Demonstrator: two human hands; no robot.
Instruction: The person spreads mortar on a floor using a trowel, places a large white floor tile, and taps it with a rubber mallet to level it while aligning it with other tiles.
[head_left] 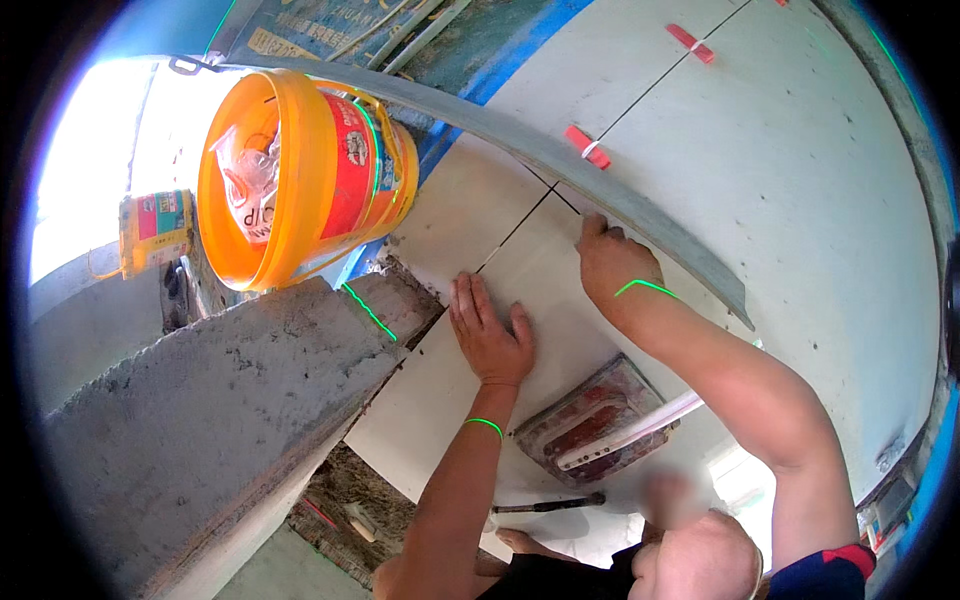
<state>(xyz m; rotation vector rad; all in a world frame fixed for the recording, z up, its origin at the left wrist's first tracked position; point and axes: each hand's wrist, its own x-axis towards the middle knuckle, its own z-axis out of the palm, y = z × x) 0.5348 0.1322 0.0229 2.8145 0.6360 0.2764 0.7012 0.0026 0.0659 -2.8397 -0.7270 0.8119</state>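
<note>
My left hand (492,330) lies palm down on pale floor tiles (420,420), fingers spread, just below a dark joint. My right hand (615,260) is beside the lower edge of a long grey strip (690,250), fingers curled; what they hold, if anything, is hidden. A dark joint ends near it. A dirty float (560,423) lies on the tiles between my forearms, with a white bar (630,432) over it. A black-handled tool (545,504) lies below. Green laser lines cross both forearms.
A yellow bucket (270,255) with plastic bags stands at upper left, beside a smaller yellow container (140,250). A rough concrete ledge (200,420) runs along the left. Larger white tiles (820,230) with red clips (690,40) fill the right. A bare foot (520,542) shows low.
</note>
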